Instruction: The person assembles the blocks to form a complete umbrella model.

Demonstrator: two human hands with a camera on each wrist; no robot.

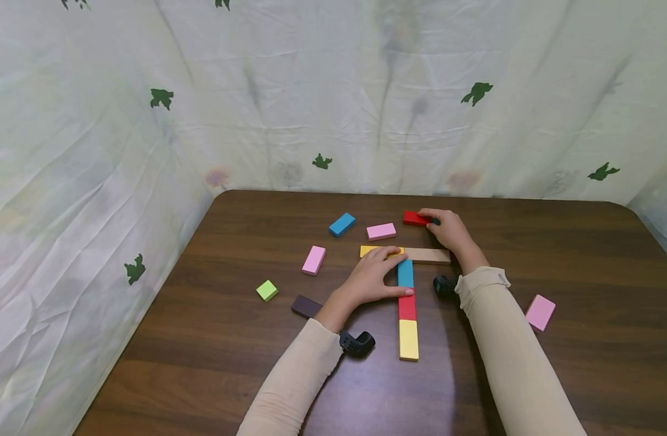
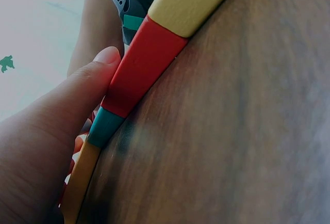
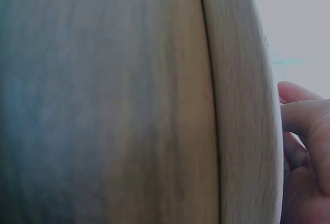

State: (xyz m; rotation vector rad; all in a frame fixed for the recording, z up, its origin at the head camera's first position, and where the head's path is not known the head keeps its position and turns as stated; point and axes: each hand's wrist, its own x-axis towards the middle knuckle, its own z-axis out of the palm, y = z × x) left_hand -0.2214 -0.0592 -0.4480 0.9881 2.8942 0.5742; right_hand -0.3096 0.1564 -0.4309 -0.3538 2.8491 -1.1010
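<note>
Wooden blocks form a T in the head view: an orange-yellow block [image 1: 366, 251] and a plain wood block [image 1: 428, 256] across the top, then blue [image 1: 405, 274], red [image 1: 407, 309] and pale yellow [image 1: 408, 340] blocks down the stem. My left hand [image 1: 370, 277] spreads over the join, fingers at the orange-yellow block and thumb at the stem's red block. Beyond the crossbar, my right hand [image 1: 452, 233] pinches the right end of another red block [image 1: 415, 218]; a dark teal patch shows between finger and thumb. In the right wrist view, the plain wood block [image 3: 245, 100] partly hides the right hand [image 3: 309, 146].
Loose blocks lie around the T: blue [image 1: 342, 224], pink [image 1: 381, 231], another pink [image 1: 314, 260], lime green [image 1: 267, 290] and dark [image 1: 306, 306], the last partly behind the left wrist. One more pink block [image 1: 541, 313] lies right of the right forearm. A patterned curtain [image 1: 333, 97] hangs behind the table.
</note>
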